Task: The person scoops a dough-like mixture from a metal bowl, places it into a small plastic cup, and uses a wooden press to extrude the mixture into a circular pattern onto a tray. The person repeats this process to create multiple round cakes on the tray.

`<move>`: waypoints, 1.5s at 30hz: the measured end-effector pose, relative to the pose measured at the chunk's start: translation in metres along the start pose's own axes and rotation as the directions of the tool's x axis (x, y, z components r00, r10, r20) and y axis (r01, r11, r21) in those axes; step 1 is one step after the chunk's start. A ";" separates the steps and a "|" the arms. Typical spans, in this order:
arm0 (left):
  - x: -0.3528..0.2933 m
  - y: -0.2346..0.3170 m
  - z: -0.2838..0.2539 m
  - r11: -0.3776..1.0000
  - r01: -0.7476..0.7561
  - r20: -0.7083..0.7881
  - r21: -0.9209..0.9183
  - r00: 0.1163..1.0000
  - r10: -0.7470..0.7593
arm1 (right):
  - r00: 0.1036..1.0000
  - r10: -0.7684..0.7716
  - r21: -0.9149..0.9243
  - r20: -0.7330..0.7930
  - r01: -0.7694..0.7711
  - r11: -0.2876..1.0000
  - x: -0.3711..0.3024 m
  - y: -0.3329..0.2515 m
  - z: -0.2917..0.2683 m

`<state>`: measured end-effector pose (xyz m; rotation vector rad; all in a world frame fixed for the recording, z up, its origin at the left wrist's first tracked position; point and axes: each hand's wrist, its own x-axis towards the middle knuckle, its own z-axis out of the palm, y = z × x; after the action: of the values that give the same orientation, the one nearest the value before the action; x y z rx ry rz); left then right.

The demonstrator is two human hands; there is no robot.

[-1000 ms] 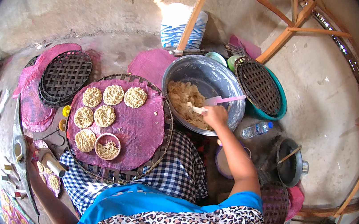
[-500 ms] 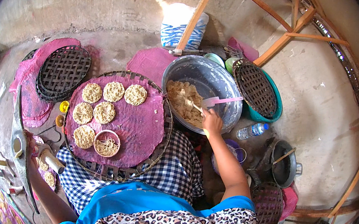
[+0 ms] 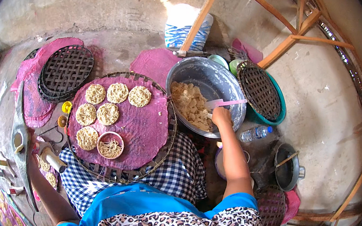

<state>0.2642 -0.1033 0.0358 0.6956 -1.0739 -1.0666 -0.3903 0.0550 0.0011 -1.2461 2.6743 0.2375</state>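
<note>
My right hand [image 3: 221,117] is closed at the near right side of a big grey basin [image 3: 182,65], around a pale stick-like tool [image 3: 209,115], most of it hidden by the fist. Crumbly beige dough [image 3: 190,103] fills the basin's left part. A pink spatula [image 3: 232,102] leans across the basin just beyond the fist. My left hand [image 3: 33,140] is at the far left beside a long grey lever-like piece [image 3: 20,129]; its fingers are hidden. On my lap, a round woven tray [image 3: 168,150] with pink cloth [image 3: 143,126] bears several noodle discs [image 3: 108,114] and a ring mould [image 3: 109,157] with loose noodles.
Dark woven trays [image 3: 66,69] lie stacked at left on pink cloth. A metal cylinder [image 3: 55,161] is near my left forearm. Right of the basin are a teal tub [image 3: 279,118] with a woven lid, a water bottle [image 3: 255,134] and a dark pan [image 3: 287,175]. Wooden beams [image 3: 283,49] stand behind.
My right hand has moved a little right and toward the basin's wall, away from the dough. Less of the pale stick-like tool shows. My left hand stays in place.
</note>
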 end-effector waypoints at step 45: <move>-0.013 0.031 0.375 0.644 -0.607 0.811 0.466 0.584 -0.037 | 0.439 -0.173 0.468 -0.882 0.859 -0.206 -0.144 -0.158 -0.137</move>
<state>-0.0771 -0.0663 0.1914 0.5881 -2.3881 -0.5519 -0.1911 0.0309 0.1564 -1.8006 1.1661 -1.9929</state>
